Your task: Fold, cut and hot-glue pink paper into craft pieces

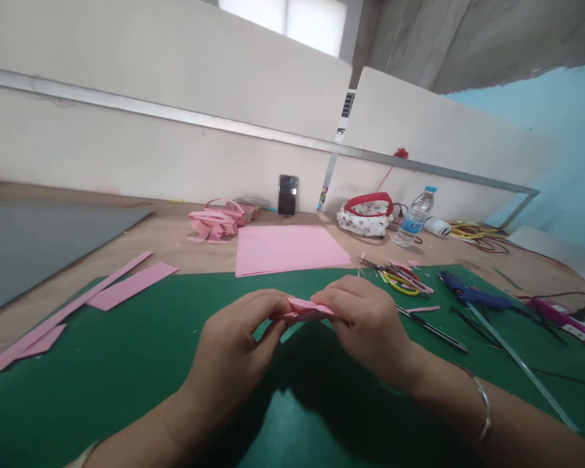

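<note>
A small folded piece of pink paper is held between my two hands above the green cutting mat. My left hand pinches its left end between thumb and fingers. At the other end, my right hand grips the paper with its fingers closed. The fingers partly hide the folds. Behind my hands lies a stack of pink paper sheets. Cut pink paper strips rest on the left side of the mat.
Crumpled pink paper pieces sit behind, near a phone leaning upright. On the right are yellow-handled scissors, a craft knife, a blue glue gun, a glue stick, a water bottle and a white pouch.
</note>
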`<state>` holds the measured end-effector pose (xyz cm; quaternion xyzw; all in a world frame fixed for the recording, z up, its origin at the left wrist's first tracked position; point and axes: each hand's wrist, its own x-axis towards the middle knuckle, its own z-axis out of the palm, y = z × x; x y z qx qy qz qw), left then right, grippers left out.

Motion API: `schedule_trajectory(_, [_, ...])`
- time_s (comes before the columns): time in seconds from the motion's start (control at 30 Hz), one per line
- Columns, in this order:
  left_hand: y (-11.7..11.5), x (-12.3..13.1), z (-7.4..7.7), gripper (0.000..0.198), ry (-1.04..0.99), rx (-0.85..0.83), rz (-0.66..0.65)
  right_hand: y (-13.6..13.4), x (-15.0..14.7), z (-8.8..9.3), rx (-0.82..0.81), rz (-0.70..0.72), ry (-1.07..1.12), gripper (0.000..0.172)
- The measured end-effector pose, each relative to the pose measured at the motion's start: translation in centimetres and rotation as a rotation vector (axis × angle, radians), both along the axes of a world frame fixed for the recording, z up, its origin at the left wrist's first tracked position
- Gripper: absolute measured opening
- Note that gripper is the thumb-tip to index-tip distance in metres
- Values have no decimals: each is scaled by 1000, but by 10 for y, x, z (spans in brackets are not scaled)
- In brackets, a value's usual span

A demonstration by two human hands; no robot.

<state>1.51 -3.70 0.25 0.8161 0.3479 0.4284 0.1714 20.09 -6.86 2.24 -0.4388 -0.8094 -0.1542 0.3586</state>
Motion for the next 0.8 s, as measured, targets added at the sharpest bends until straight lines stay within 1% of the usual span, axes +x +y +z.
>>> schedule_trajectory(0.13, [0, 0, 2, 12, 37, -58, 0, -2, 0, 3, 37, -20, -109, 27])
schedule_trajectory(0.27, [0, 1, 3, 12, 32, -42, 5, -3, 0, 5, 46, -46, -173, 29])
schedule_trajectory(0.4, [-1, 1, 0, 10, 6, -37, 14, -1, 1, 5, 48, -27, -155, 28])
schedule_trajectory(0.47, [-1, 2, -1, 4, -43, -61, 50, 0, 1, 3, 48, -9, -153, 28])
schedule_trajectory(0.53, [-2, 2, -1, 8, -81, -69, 78, 1, 1, 1, 43, 7, -165, 27])
schedule_trajectory(0.6, [-2, 3, -1, 11, -82, -37, 54, 1, 1, -1, 44, 14, -175, 25])
schedule_trajectory(0.7, [0, 4, -1, 7, -79, 50, -19, -1, -1, -2, 43, 37, -163, 22])
schedule_trajectory(0.8, [2, 1, 1, 9, -130, 50, -9, -4, -2, 1, 33, 82, -69, 13])
